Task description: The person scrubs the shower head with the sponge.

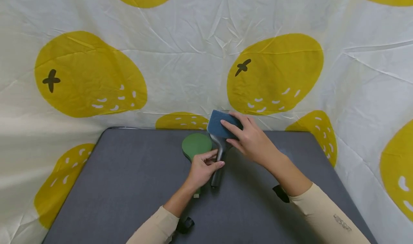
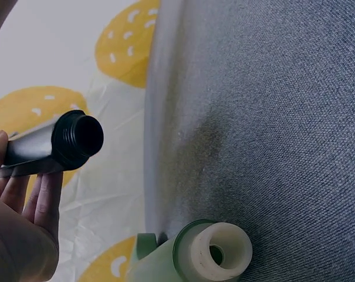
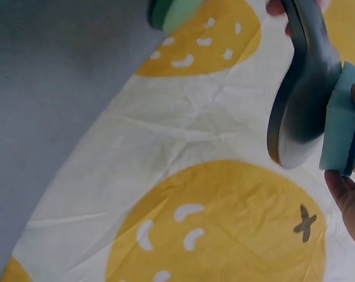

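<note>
My left hand (image 1: 200, 171) grips the handle of a dark grey shower head (image 1: 217, 177), which is held up off the table with its head end away from me. In the left wrist view its threaded, hollow handle end (image 2: 77, 140) shows. A blue sponge (image 1: 221, 124) is in my right hand (image 1: 253, 140), pinched between thumb and fingers. Seen in the right wrist view, the sponge's lighter side (image 3: 340, 120) lies against the broad head of the shower head (image 3: 303, 103). Beside my left hand, a green shower head (image 1: 196, 143) lies on the table, its handle partly hidden by that hand.
The dark grey table (image 1: 129, 186) spreads under both hands. Behind it and at its sides hangs a white cloth (image 1: 187, 75) with yellow fruit prints. The green shower head's pale threaded end (image 2: 227, 249) points toward the near side. Black straps are at both wrists.
</note>
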Available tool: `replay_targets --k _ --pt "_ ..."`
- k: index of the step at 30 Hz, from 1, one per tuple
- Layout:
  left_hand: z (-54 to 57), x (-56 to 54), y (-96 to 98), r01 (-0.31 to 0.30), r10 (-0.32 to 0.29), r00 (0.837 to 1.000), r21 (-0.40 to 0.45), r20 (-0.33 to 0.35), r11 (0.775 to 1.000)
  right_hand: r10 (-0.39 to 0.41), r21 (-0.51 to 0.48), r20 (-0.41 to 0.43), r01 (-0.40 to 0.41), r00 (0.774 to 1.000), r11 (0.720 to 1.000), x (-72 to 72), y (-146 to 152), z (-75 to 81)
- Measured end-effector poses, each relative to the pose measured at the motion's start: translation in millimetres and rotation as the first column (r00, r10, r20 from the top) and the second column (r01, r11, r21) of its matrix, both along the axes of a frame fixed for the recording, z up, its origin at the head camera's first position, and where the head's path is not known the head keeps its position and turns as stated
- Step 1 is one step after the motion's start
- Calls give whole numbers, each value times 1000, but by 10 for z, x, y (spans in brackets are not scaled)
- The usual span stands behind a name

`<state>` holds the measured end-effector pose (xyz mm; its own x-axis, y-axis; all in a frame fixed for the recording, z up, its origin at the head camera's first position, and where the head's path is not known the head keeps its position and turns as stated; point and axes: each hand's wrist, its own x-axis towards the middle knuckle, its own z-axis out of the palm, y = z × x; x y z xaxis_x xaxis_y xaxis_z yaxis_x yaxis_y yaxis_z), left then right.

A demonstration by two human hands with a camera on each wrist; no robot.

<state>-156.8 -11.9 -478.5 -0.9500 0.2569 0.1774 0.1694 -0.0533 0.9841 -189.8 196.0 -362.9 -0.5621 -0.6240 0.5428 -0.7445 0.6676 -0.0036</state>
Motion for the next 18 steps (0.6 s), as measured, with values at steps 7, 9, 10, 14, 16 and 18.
replay_targets --k 7,9,10,14,16,18 --pt "-5 20 16 -11 11 1000 -53 2 999 -60 -34 93 64 994 997 -216 112 119" --pt "-7 25 17 -12 12 1000 -63 7 998 -79 -39 119 84 990 996 -270 143 149" --pt "-10 27 17 -14 15 1000 -64 10 998 -87 -44 132 94 987 995 -297 157 162" --pt "-8 37 12 -21 23 1000 -62 19 998 -101 -75 152 113 983 991 -390 199 205" --pt "-4 36 16 -25 27 999 -59 19 998 -98 -87 147 112 984 990 -415 204 222" --pt "4 35 17 -30 31 999 -58 20 998 -95 -85 137 107 986 991 -420 196 230"
